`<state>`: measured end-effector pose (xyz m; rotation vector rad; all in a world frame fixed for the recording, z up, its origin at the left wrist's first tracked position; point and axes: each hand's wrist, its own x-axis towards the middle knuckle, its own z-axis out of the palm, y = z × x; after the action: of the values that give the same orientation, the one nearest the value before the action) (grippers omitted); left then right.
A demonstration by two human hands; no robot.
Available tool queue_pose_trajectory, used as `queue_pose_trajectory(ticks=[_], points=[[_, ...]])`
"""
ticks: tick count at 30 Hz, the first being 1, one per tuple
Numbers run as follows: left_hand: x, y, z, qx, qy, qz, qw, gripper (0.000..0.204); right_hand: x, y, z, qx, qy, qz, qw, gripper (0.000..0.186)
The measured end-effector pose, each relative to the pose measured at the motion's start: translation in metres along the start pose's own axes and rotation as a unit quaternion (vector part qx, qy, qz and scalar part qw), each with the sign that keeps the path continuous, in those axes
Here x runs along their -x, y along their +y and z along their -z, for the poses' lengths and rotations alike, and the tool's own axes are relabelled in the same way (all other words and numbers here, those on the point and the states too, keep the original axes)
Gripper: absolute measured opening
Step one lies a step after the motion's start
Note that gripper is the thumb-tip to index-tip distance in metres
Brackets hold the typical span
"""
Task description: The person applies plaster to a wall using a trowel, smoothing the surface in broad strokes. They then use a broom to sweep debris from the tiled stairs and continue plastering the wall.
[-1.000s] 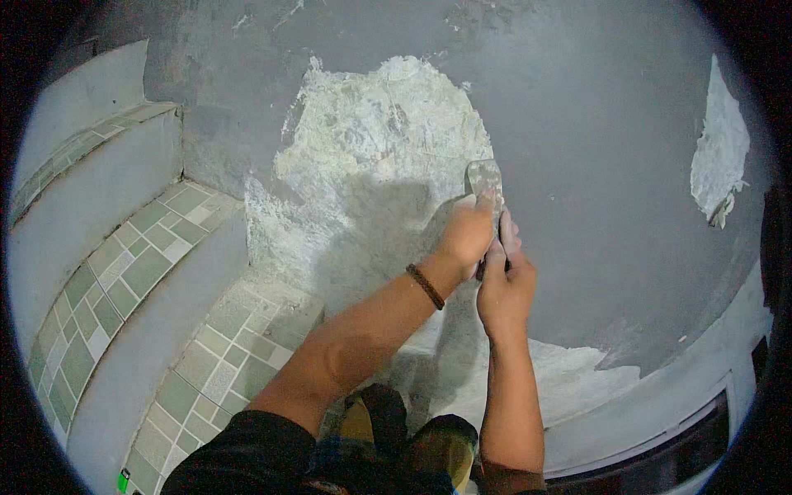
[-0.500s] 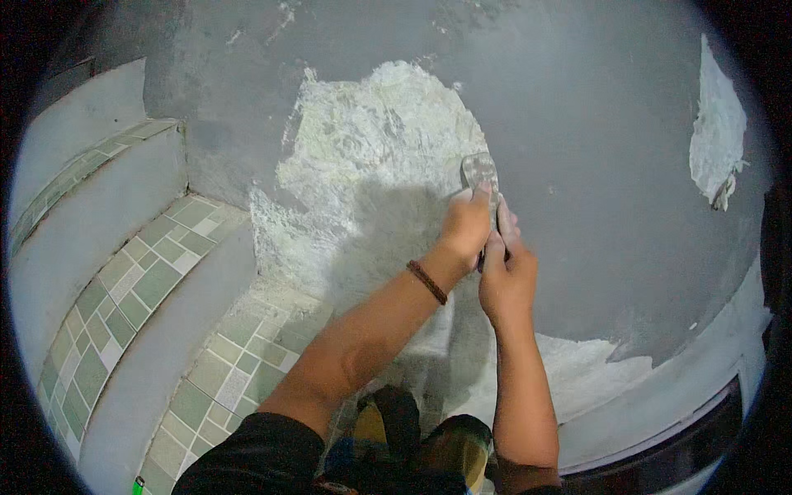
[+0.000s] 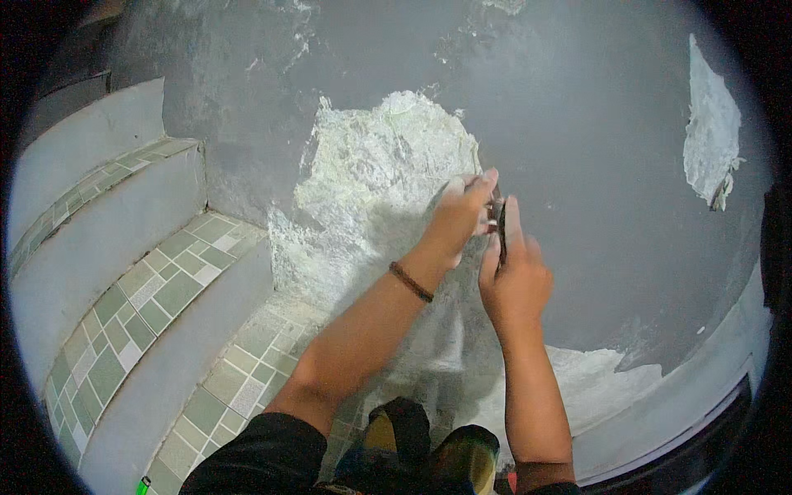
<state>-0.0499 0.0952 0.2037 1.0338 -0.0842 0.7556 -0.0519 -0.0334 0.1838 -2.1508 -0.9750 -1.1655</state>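
My left hand (image 3: 454, 214) and my right hand (image 3: 516, 272) are close together on a metal scraper (image 3: 499, 216), at the right edge of a large rough, pale patch (image 3: 379, 157) in the grey wall (image 3: 577, 132). The left fingers are closed around the blade end, which is mostly hidden; the right hand grips the lower part of the tool, its index finger laid along it. Both hands have whitish dust on the fingers. I cannot tell whether the blade touches the wall.
Curved steps with grey-green tiles (image 3: 157, 285) rise on the left, a small green object (image 3: 144, 485) lying near the bottom edge. A narrower pale patch (image 3: 711, 120) is on the right of the wall. A light curved ledge (image 3: 701, 404) runs along the lower right. My feet (image 3: 392, 437) are below.
My left hand has shifted left and its fingers have moved over the blade, which was flat to view and is now mostly hidden. The whole view has shifted slightly.
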Motion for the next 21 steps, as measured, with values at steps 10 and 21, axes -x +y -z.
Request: queue_pose_trajectory(ticks=[10,21], points=[[-0.002,-0.018,0.009,0.128,-0.041,0.086,0.987,0.038,0.018,0.022,-0.032,-0.142,-0.006,-0.004,0.99,0.052],[-0.015,-0.033,-0.003,-0.044,0.011,-0.038,0.998,0.048,0.004,0.012,-0.026,-0.091,-0.026,-0.021,0.995,0.044]])
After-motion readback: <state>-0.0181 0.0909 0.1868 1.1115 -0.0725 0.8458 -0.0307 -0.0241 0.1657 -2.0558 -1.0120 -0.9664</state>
